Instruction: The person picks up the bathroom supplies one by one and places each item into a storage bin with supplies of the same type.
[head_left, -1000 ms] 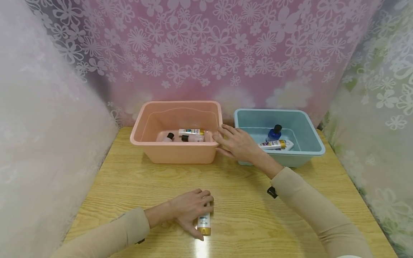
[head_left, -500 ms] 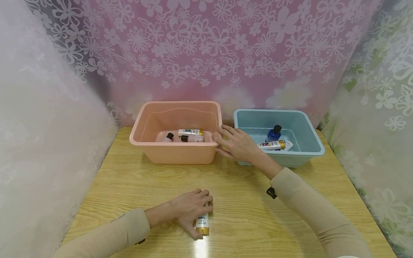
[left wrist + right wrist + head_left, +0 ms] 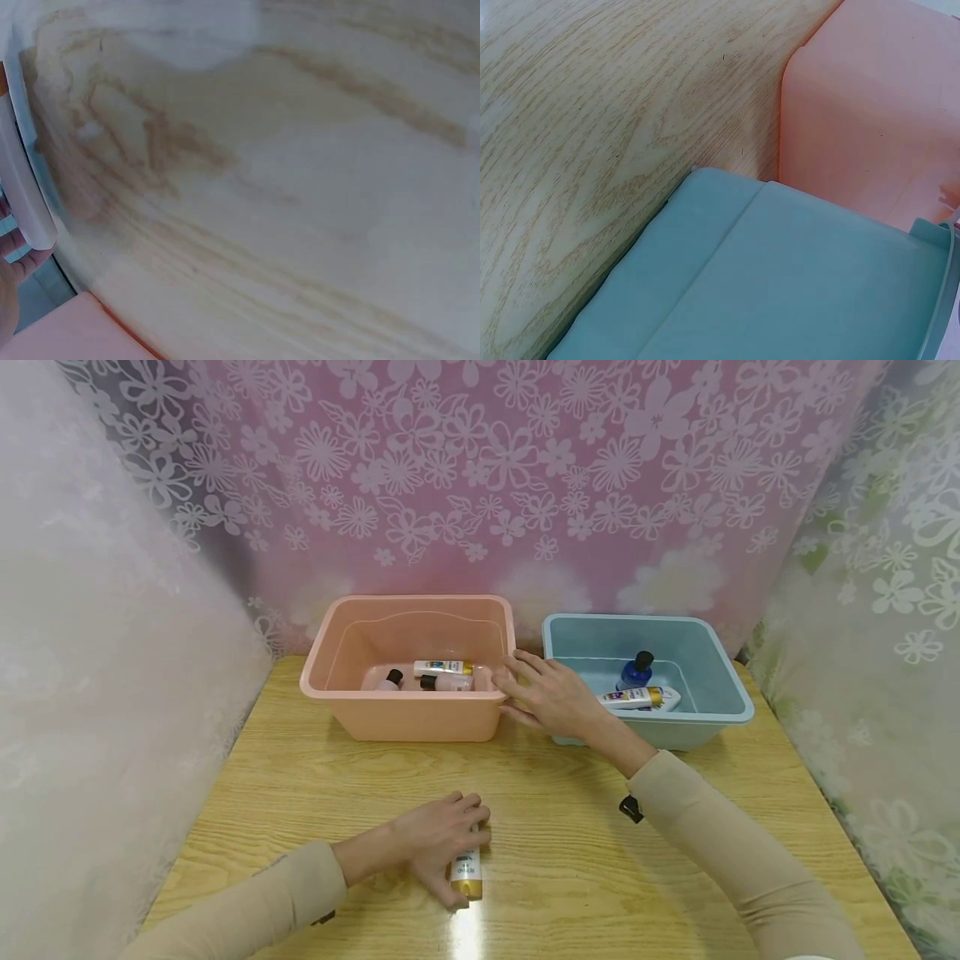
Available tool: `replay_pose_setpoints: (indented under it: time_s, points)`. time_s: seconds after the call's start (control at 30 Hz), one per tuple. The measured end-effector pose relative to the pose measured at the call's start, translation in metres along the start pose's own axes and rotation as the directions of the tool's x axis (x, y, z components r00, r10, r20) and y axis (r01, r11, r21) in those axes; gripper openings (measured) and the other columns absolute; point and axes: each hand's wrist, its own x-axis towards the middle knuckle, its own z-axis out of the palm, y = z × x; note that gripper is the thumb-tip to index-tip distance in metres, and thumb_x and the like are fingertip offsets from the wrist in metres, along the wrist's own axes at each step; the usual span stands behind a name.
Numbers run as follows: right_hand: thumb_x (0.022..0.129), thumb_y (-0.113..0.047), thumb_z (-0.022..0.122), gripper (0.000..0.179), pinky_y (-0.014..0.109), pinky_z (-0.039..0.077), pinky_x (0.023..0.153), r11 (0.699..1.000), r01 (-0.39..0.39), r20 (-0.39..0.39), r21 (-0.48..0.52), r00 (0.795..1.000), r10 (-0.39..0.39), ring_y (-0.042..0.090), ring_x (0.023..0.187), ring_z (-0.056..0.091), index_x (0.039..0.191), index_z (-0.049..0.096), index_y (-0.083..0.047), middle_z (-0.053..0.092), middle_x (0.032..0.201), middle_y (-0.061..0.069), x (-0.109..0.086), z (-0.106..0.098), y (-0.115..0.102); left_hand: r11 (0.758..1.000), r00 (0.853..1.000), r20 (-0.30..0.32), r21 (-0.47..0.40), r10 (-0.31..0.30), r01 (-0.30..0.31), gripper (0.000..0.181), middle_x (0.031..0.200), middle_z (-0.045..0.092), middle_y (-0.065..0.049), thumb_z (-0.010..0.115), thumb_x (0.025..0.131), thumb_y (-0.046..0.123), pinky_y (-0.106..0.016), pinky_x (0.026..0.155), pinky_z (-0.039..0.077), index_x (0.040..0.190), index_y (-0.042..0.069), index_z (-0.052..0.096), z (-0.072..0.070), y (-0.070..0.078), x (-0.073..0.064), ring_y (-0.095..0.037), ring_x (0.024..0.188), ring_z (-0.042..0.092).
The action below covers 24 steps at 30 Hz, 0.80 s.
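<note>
In the head view my left hand (image 3: 438, 839) grips a white bottle with a gold cap (image 3: 467, 867) low over the near middle of the table. Its fingers wrap the far end, which they partly hide, and the thumb lies beside the cap, which points towards me. The left wrist view catches the bottle (image 3: 26, 180) at its left edge, with fingertips behind its rounded base. My right hand (image 3: 553, 695) rests its loosely spread fingers on the right front rim of the salmon-pink bin (image 3: 397, 695), in front of the blue bin's left side. The right wrist view does not show that hand's fingers clearly.
Inside the pink bin lie a white bottle (image 3: 438, 667) and two pale black-capped bottles (image 3: 453, 682). The blue bin (image 3: 675, 717), to its right, contains a dark blue bottle (image 3: 636, 673) and a white gold-capped one (image 3: 628, 697). Patterned curtains (image 3: 450, 485) surround the wooden table (image 3: 337, 777).
My left hand and the white bottle have shifted slightly left and away from me. The right hand stays at the pink bin's rim.
</note>
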Motion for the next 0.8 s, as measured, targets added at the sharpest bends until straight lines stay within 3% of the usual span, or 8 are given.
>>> replay_pose_setpoints:
  time_s: [0.3, 0.8]
  points:
    - [0.095, -0.050, 0.072, 0.054, 0.049, 0.063, 0.088, 1.000, -0.007, 0.009, 0.002, 1.000, 0.007, 0.036, 0.130, 0.065, 0.137, 0.067, -0.018, 0.069, 0.140, 0.017, 0.000, 0.000, -0.001, 1.000, 1.000, 0.021, -0.014, -0.015, 0.016, 0.081, 0.115, 0.061, 0.004, 0.052, 0.075, 0.096, -0.028, 0.086, 0.047, 0.114, 0.026, 0.065, -0.012, -0.008, 0.001, -0.013, 0.101, 0.051]
    - [0.096, -0.048, 0.071, 0.051, 0.049, 0.063, 0.089, 1.000, -0.003, 0.009, 0.012, 1.000, 0.003, 0.037, 0.130, 0.065, 0.136, 0.067, -0.016, 0.067, 0.142, 0.018, 0.001, 0.000, 0.000, 0.998, 0.998, 0.011, -0.013, -0.069, 0.069, 0.081, 0.119, 0.060, 0.001, 0.059, 0.074, 0.092, -0.034, 0.093, 0.051, 0.118, 0.024, 0.064, -0.038, -0.024, 0.002, -0.017, 0.108, 0.053]
